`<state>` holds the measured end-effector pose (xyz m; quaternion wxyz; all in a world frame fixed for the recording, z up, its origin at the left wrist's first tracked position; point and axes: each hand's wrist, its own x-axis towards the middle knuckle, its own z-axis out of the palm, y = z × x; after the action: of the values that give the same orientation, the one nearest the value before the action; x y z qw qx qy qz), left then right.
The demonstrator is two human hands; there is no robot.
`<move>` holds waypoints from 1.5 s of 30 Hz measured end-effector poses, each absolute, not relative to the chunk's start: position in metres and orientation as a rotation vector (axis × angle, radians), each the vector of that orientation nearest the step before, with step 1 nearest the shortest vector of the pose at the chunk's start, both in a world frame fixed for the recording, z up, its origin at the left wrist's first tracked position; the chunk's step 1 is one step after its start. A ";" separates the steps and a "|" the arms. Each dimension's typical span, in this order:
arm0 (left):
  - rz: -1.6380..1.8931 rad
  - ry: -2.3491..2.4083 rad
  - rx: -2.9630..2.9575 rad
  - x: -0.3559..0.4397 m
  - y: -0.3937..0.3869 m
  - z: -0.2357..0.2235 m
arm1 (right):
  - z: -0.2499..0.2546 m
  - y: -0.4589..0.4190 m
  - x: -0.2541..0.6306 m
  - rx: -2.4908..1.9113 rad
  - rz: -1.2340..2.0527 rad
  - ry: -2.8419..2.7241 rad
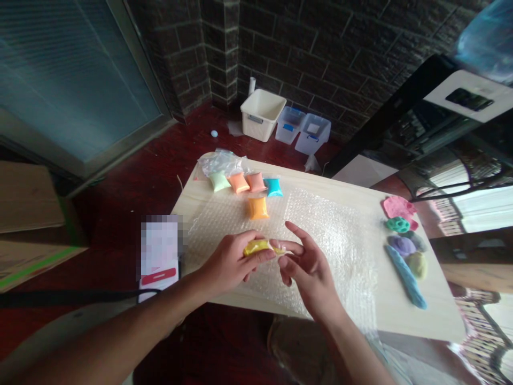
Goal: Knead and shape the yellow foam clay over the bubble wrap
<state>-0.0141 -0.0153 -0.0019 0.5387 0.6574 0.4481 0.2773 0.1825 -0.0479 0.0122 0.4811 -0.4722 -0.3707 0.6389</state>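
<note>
- Counter [404,327], pale wood: set below the left hand [229,263] and right hand [315,270], running well past the right fingers.
- Bubble wrap [332,230]: laid over the counter, under the fingers and out to both sides.
- Basket [258,130], white: on the floor [132,166] past the counter's far edge, well ahead of the fingers.
- Clear bins [310,141]: two, just right of the basket, also well ahead of the fingers.
- Left fingers: pinching the yellow packet [256,247] above the bubble wrap, thumb on its near side.
- Right fingers: index raised and spread, others curled by the yellow packet's clear end; cannot tell whether gripping or only touching.
- Plastic bag [220,162], crumpled: at the counter's far left corner, beyond the left fingers.
- Blue roll [404,278]: slanted on the counter, well right of the right fingers.
- Pink piece [396,207], purple lump [402,246], pale yellow lump [417,266], green lump [397,224]: grouped near the blue roll, likewise well right of the right fingers.
- Orange packet [257,208]: just beyond the left fingers.
- Pale green packet [219,182], light orange packet [239,183], salmon packet [255,182], teal packet [274,187]: in a row, farther beyond the left fingers.
</note>
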 end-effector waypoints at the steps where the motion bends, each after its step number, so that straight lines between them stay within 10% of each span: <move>1: 0.637 1.041 1.430 -0.014 -0.015 -0.001 | 0.012 -0.050 0.183 -1.162 1.492 -1.018; 7: 0.497 0.929 1.084 -0.014 -0.014 -0.005 | 0.004 -0.062 0.184 -1.285 1.033 -1.538; 20: 0.671 0.929 1.150 0.001 -0.024 -0.009 | -0.001 -0.045 0.176 -1.154 1.519 -0.563; 45: 0.613 1.065 0.792 -0.006 -0.018 -0.009 | 0.006 -0.060 0.187 -1.192 1.237 -1.327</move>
<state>-0.0059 -0.0177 -0.0091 0.7444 0.3614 0.4865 0.2801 0.1874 -0.0596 0.0061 0.4666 -0.4859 -0.5406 0.5039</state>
